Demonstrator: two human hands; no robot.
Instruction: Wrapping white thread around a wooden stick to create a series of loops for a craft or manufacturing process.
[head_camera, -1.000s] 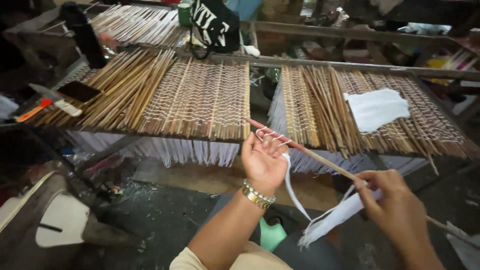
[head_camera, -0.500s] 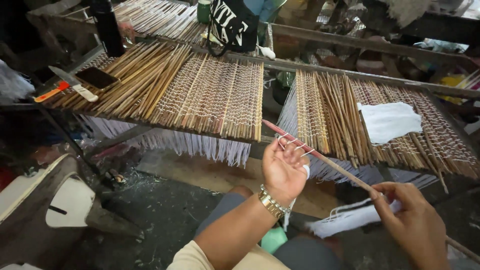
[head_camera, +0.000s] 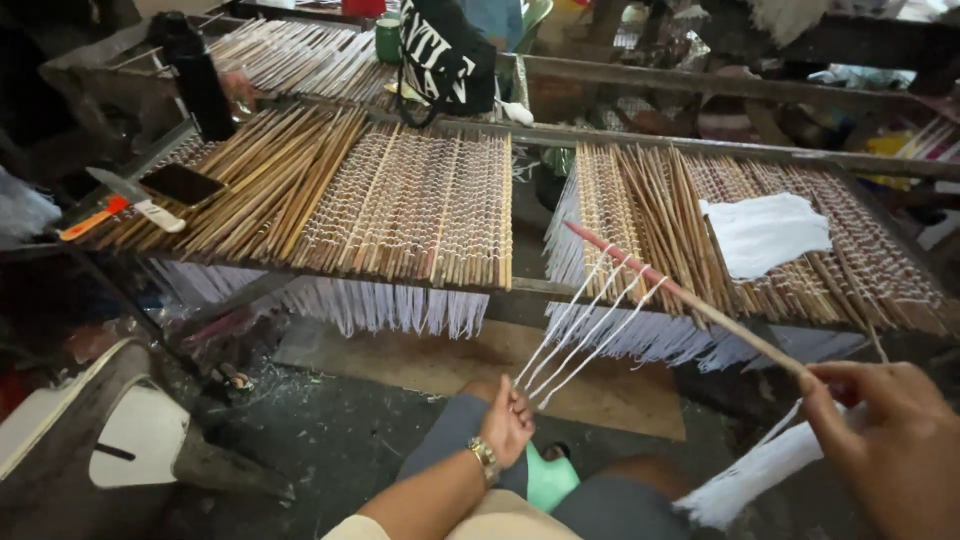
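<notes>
My right hand (head_camera: 895, 440) grips the near end of a long thin bamboo stick (head_camera: 690, 298) whose reddish tip points up and left toward the gap between two mats. Several white strings (head_camera: 585, 335) run from the stick down to my left hand (head_camera: 508, 425), which pinches them taut above my knee. A gold bracelet sits on my left wrist. A bundle of loose white strings (head_camera: 750, 480) hangs below my right hand. A woven mat of bamboo sticks (head_camera: 400, 200) lies on the left, a second woven mat (head_camera: 760, 240) on the right.
A white cloth (head_camera: 765, 230) rests on the right mat. A dark phone (head_camera: 180, 183), a knife with a white handle (head_camera: 135, 200) and a black bottle (head_camera: 200, 85) sit at the left mat's far side. A dark bag (head_camera: 445, 55) hangs behind. A white stool (head_camera: 120, 440) stands lower left.
My left hand dropped from the stick toward my knee, drawing the white strings out long and taut. The stick stays in my right hand.
</notes>
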